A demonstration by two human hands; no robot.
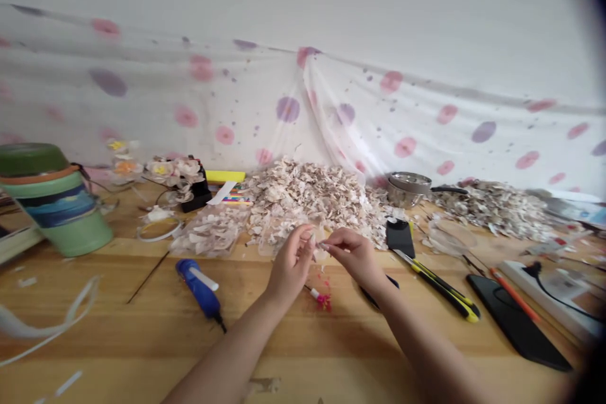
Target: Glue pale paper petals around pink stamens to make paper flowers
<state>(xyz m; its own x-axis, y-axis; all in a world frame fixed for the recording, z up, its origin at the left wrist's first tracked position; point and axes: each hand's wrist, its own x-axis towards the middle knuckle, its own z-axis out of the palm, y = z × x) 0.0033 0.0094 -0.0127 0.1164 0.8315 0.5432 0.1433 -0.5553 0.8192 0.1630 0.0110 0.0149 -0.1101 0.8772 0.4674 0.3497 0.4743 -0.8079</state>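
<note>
My left hand (294,259) and my right hand (354,254) meet above the table, fingertips almost touching. Both are closed in a pinch around something small and pale, too small to make out. Just behind them rises a large heap of whitish, petal-like flakes (307,192). Below the fingers, on the wood, lies a small thin piece with a bright pink, frayed end (324,301). A dark object (374,297) is partly hidden under my right forearm.
On the left are a blue corded tool (199,287), a clear tray of flakes (213,230), petal flowers (175,170) and a green container (57,202). Rightward lie a yellow-black utility knife (440,287), a black phone-like slab (518,322), a power strip (553,297) and a metal pot (408,189).
</note>
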